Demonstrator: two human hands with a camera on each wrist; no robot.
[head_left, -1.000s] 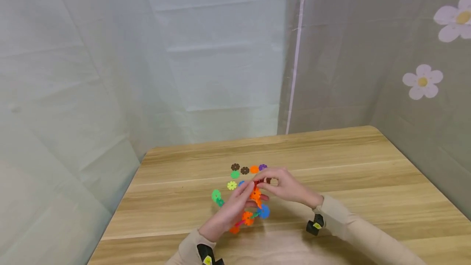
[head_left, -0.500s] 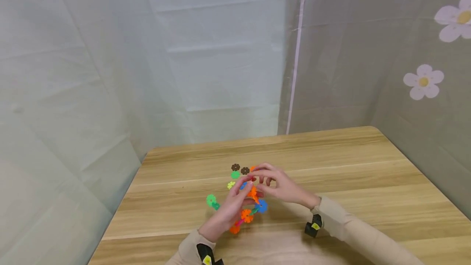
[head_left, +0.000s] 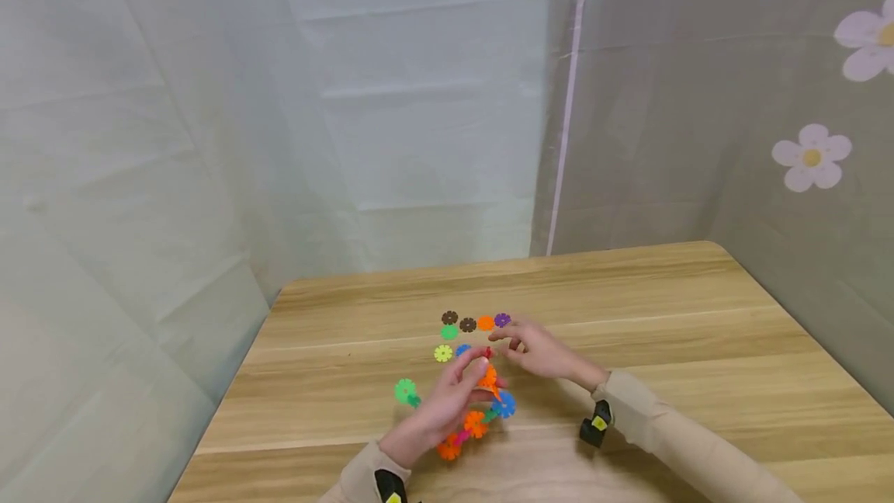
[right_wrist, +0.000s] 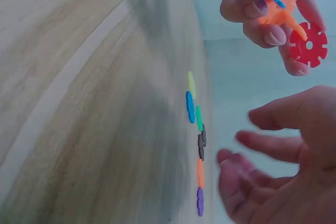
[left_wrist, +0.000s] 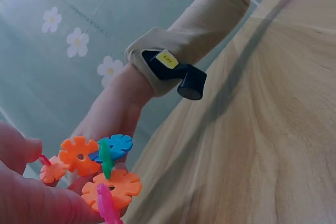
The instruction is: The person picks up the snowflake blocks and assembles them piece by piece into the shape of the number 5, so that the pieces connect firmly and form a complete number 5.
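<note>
The left hand (head_left: 447,400) pinches the bent chain of discs (head_left: 476,424), its red disc (right_wrist: 308,44) at the far end, just left of the right hand (head_left: 543,352), whose parted, loosely bent fingers hold nothing. The right hand is nearer the purple disc (head_left: 502,320), flat on the table (head_left: 628,301) just beyond it; orange disc (head_left: 485,323) and brown discs (head_left: 468,325) extend leftward. The left hand partly hides the blue disc (head_left: 462,349).

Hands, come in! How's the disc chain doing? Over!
Left hand holds disc chain. Right hand holds nothing. Loose discs beyond, apparently not blocking.
</note>
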